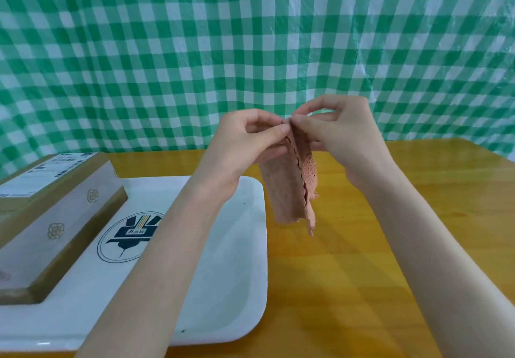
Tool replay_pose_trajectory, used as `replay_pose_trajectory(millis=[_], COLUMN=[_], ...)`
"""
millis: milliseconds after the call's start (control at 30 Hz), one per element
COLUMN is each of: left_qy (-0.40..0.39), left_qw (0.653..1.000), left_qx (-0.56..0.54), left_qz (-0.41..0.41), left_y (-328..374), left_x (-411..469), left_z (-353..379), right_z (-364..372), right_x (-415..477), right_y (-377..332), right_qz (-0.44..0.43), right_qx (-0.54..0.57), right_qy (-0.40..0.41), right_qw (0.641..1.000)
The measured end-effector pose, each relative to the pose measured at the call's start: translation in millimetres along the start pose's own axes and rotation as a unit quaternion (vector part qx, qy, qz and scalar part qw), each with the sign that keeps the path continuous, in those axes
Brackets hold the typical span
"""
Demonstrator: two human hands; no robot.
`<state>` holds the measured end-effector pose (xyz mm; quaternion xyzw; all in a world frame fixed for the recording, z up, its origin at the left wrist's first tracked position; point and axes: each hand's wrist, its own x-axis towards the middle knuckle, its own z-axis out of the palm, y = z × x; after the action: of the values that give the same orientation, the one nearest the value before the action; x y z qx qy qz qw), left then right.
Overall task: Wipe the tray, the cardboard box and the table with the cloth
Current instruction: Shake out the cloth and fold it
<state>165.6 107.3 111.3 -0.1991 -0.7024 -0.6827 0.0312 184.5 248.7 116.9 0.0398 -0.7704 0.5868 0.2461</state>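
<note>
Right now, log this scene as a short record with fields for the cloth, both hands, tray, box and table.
cloth: pinkish-brown, hangs folded in the air, touching no surface
left hand: pinches the top edge
right hand: pinches the same edge, fingertips meeting the left's
tray: white, printed logo, a few dark specks
cardboard box: lies on the tray's left part, shipping label on top
table: yellow wood, under the tray
</note>
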Motion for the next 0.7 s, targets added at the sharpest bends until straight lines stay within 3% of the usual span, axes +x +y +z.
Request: replay_pose_trajectory(millis=[167, 300, 467, 567, 700], left_qy=[-0.057, -0.131, -0.019, -0.048, -0.069], left_qw=[0.997, 0.990, 0.982, 0.957, 0.963], left_qx=[0.042, 0.049, 0.171, 0.278, 0.249], left_qz=[0.004, 0.004, 0.075, 0.074, 0.073], left_y=[2, 4, 1, -8, -9], left_x=[-1, -4, 3, 8, 9], left_z=[-6, -10, -22, -29, -34], right_z=[-5, -10, -17, -22, -30], right_x=[0, 4, 6, 7, 11], right_y=[0, 4, 5, 5, 6], right_qz=[0.002, -0.009, -0.007, 0.010, 0.022], right_qx=[-0.009, -0.008, -0.017, 0.041, 0.134], right_qy=[-0.060, -0.036, -0.046, -0.088, -0.128], right_qw=[0.998, 0.999, 0.999, 0.995, 0.982])
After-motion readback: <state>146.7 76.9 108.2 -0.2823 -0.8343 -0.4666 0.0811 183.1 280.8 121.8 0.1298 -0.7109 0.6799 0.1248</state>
